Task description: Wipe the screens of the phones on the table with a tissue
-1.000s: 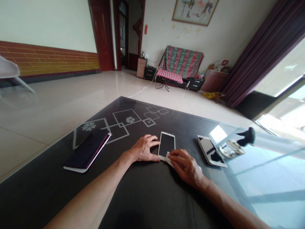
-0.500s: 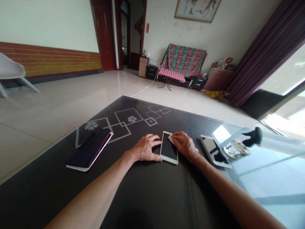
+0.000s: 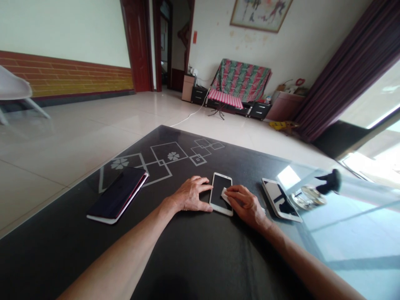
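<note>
A white-framed smartphone point(image 3: 221, 189) with a dark screen lies face up on the black table. My left hand point(image 3: 192, 195) rests on the tabletop with its fingers apart, index fingertip and thumb touching the phone's left edge. Pinched in the fingers of my right hand point(image 3: 246, 203) is a small folded white tissue point(image 3: 224, 194), which rests on the screen near its right side. More white material shows at the far side of this hand, partly hidden. To the right lie stacked white phones point(image 3: 281, 201); a dark-covered stack of devices point(image 3: 117, 196) lies to the left.
A glass ashtray point(image 3: 308, 197) and a black object point(image 3: 329, 181) stand on the right of the table point(image 3: 187, 254). Beyond it are a white chair point(image 3: 14, 85), a small striped table point(image 3: 225, 98), a cloth-covered item point(image 3: 245, 79) and a purple curtain point(image 3: 346, 79).
My right hand has slid down and slightly right over the phone, moving the tissue from the upper screen toward its middle. My left hand stays at the phone's edge.
</note>
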The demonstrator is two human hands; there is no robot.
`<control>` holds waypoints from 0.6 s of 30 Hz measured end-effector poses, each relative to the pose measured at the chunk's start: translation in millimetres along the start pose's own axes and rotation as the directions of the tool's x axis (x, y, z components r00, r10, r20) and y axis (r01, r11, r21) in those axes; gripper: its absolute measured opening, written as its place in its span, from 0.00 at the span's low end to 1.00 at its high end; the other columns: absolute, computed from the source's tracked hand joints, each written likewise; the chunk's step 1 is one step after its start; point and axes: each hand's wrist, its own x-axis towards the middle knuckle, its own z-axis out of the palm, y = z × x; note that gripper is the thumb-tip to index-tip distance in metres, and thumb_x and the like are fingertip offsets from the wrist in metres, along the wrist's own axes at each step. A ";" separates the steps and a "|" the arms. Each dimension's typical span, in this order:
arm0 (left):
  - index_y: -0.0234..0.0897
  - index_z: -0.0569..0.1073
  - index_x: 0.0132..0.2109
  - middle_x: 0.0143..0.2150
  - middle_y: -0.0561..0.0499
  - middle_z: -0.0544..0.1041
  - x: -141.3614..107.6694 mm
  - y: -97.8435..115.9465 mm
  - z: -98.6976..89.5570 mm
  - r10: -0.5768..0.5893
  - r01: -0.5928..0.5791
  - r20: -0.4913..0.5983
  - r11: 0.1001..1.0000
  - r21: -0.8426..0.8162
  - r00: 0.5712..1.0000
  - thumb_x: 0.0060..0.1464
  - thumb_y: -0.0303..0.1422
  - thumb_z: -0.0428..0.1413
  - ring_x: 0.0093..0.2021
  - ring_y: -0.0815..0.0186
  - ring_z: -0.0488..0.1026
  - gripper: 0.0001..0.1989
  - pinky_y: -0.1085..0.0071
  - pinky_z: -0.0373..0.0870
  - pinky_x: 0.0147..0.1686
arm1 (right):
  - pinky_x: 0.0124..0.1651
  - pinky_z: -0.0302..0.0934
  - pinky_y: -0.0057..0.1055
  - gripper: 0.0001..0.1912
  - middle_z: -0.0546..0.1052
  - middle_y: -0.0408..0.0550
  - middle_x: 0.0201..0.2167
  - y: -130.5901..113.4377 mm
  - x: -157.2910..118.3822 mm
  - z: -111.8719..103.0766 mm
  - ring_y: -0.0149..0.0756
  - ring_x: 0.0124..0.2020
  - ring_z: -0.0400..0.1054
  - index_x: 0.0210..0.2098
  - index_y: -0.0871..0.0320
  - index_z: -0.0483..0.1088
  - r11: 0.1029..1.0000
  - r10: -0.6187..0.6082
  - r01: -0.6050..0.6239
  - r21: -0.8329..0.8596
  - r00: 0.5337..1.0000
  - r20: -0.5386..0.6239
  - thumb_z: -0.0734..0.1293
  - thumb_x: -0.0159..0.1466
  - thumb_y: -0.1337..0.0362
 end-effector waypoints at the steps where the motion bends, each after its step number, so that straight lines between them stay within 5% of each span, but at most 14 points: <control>1: 0.42 0.69 0.58 0.62 0.43 0.65 0.1 -0.4 0.4 0.002 -0.002 -0.006 1.000 -0.001 1.000 0.41 0.55 0.61 0.60 0.48 0.60 0.38 0.52 0.59 0.58 | 0.45 0.68 0.36 0.11 0.75 0.51 0.40 -6.2 -4.8 -2.4 0.38 0.41 0.71 0.40 0.53 0.76 1.000 -0.004 0.004 0.003 1.000 0.021 0.62 0.65 0.63; 8: 0.42 0.70 0.57 0.62 0.43 0.65 0.1 -1.2 1.8 0.001 -0.001 -0.011 1.000 0.002 1.000 0.41 0.55 0.61 0.60 0.49 0.60 0.38 0.52 0.59 0.58 | 0.44 0.69 0.35 0.11 0.75 0.51 0.40 -22.0 -18.3 -8.7 0.38 0.41 0.71 0.41 0.52 0.76 0.999 -0.018 0.016 0.031 0.998 0.065 0.62 0.65 0.64; 18: 0.41 0.69 0.58 0.62 0.42 0.65 0.2 0.1 -0.3 -0.005 0.005 0.006 1.000 0.019 1.000 0.42 0.55 0.60 0.61 0.49 0.59 0.39 0.54 0.59 0.58 | 0.46 0.67 0.37 0.11 0.76 0.50 0.38 25.1 18.7 10.2 0.38 0.40 0.71 0.37 0.54 0.77 1.000 0.020 -0.020 -0.001 0.998 -0.058 0.63 0.64 0.61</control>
